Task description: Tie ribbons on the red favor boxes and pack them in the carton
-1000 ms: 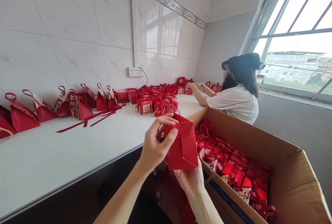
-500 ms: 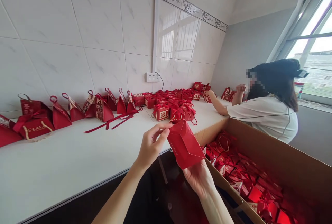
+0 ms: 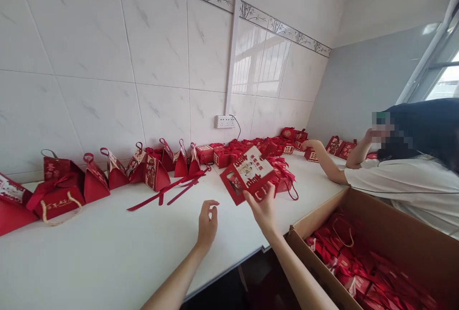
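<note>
My right hand (image 3: 264,210) grips a red gift box (image 3: 253,169) by its lower edge. The box is tilted above the table, with a cream printed panel and a cut-out window on the side. My left hand (image 3: 208,226) is held to the left over the white table (image 3: 107,252), fingers loosely curled and apart, with nothing in it. Loose red ribbons (image 3: 175,188) lie on the table beyond that hand. Behind the held box sits a cluster of red gift boxes (image 3: 283,176) tied with ribbons, partly hidden by it.
Several red boxes with loop handles (image 3: 156,172) line the tiled wall on the left. A large cardboard carton (image 3: 319,257) at the right holds many red boxes. Another person (image 3: 412,171) leans over the table's far right end. A power socket (image 3: 224,121) is on the wall.
My left hand has let go of the gift box and moved slightly down. My right hand has lifted the box over the table and turned its printed face into view. The camera view has shifted.
</note>
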`<state>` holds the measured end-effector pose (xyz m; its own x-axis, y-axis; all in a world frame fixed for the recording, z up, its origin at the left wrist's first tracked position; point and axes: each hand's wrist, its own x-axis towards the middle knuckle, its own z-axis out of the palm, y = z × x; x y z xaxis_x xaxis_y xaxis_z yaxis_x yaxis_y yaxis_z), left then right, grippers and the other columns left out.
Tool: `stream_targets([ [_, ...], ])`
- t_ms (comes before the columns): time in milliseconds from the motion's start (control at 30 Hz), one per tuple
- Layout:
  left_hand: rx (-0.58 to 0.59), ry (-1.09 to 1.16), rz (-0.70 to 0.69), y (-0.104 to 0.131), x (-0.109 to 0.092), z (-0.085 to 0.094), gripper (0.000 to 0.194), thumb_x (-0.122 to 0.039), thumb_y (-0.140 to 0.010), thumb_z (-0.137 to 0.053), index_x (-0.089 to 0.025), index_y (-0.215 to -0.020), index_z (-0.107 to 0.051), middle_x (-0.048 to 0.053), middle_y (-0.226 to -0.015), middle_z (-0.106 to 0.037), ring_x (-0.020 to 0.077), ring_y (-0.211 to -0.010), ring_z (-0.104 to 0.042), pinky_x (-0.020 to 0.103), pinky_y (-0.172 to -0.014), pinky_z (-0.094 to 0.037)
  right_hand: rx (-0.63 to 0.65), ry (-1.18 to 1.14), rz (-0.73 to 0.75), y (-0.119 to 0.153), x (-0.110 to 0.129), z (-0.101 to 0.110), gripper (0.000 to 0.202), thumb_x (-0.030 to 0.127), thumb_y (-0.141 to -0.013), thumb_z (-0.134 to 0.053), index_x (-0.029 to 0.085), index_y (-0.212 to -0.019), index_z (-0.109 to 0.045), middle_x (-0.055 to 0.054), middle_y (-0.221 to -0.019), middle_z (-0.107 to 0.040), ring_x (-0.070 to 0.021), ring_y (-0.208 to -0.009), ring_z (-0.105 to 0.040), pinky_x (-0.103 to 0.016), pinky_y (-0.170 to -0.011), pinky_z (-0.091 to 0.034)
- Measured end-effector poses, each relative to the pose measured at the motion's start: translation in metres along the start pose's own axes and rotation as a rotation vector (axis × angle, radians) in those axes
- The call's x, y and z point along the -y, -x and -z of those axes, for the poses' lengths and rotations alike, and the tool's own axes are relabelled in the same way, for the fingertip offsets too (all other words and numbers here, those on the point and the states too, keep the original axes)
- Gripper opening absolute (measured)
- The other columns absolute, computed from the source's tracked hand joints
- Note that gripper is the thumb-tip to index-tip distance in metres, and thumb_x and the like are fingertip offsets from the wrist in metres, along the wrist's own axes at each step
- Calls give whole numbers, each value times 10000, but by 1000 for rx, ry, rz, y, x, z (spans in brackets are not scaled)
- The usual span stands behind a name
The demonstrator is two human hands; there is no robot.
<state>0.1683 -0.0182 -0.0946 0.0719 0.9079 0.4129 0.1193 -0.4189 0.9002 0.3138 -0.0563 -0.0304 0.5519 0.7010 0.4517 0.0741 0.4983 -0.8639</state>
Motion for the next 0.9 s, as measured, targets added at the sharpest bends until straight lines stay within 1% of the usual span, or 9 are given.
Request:
stream_targets([
  [133,65,18,51,-6,13,1,156,-204,-776,-410,-202,-722,-556,24,-769,-600,183,-735,-565,325,-715,-453,168,538,59,-48,-37,-51,524,260,-716,-681,172,-1142,-388,-148,-1154,-576,-244,-1053,-597,-396,-883,-503],
  [233,84,46,100,-10,18,0,167,-179,-744,-390,-200,-684,-545,14,-727,-593,174,-720,-565,305,-695,-447,239,690,47,-78,-57,-85,527,257,-708,-684,158,-1158,-430,-161,-1209,-556,-311,-1162,-526,-481,-968,-421],
  [333,110,70,141,-11,21,-2,169,-159,-718,-395,-197,-657,-548,12,-728,-593,163,-713,-554,286,-676,-434,300,801,11,-97,-73,-111,504,208,-749,-644,147,-1201,-430,-162,-1272,-519,-312,-1245,-450,-472,-1014,-375],
  [533,150,96,229,-6,21,-1,177,-131,-706,-403,-193,-658,-562,-14,-686,-571,115,-574,-468,244,-579,-381,299,967,-204,-97,-102,-136,484,156,-815,-575,79,-1260,-400,-211,-1274,-485,-307,-1125,-544,-459,-901,-467],
  [633,173,110,266,-5,21,1,174,-124,-697,-402,-187,-651,-557,-24,-649,-552,91,-478,-385,227,-486,-323,295,1000,-247,-89,-96,-145,546,211,-828,-569,53,-1308,-360,-254,-1305,-444,-331,-1144,-530,-475,-899,-464],
  [700,171,116,274,-6,21,3,172,-120,-695,-400,-185,-653,-553,-27,-638,-543,89,-471,-376,222,-476,-316,325,998,-236,-75,-80,-144,639,258,-807,-593,-17,-1320,-328,-322,-1296,-426,-380,-1188,-493,-477,-909,-453],
  [767,149,117,276,-8,22,5,165,-125,-704,-396,-187,-655,-541,-29,-626,-529,95,-492,-399,221,-490,-326,382,978,-199,-45,-58,-125,674,311,-801,-600,-23,-1321,-331,-309,-1253,-480,-373,-1198,-492,-445,-905,-458],
  [833,125,111,280,-11,23,7,164,-132,-715,-390,-188,-650,-530,-26,-616,-521,107,-530,-442,222,-514,-349,483,935,-133,2,-34,-84,552,339,-832,-555,117,-1311,-394,-149,-1068,-632,-273,-1042,-609,-362,-835,-496],
  [900,117,98,289,-12,24,9,175,-135,-720,-385,-187,-645,-535,-15,-626,-540,118,-559,-481,229,-533,-375,662,931,-44,59,-12,-28,350,381,-905,-422,201,-1195,-500,-26,-731,-653,-206,-689,-646,-320,-660,-512],
])
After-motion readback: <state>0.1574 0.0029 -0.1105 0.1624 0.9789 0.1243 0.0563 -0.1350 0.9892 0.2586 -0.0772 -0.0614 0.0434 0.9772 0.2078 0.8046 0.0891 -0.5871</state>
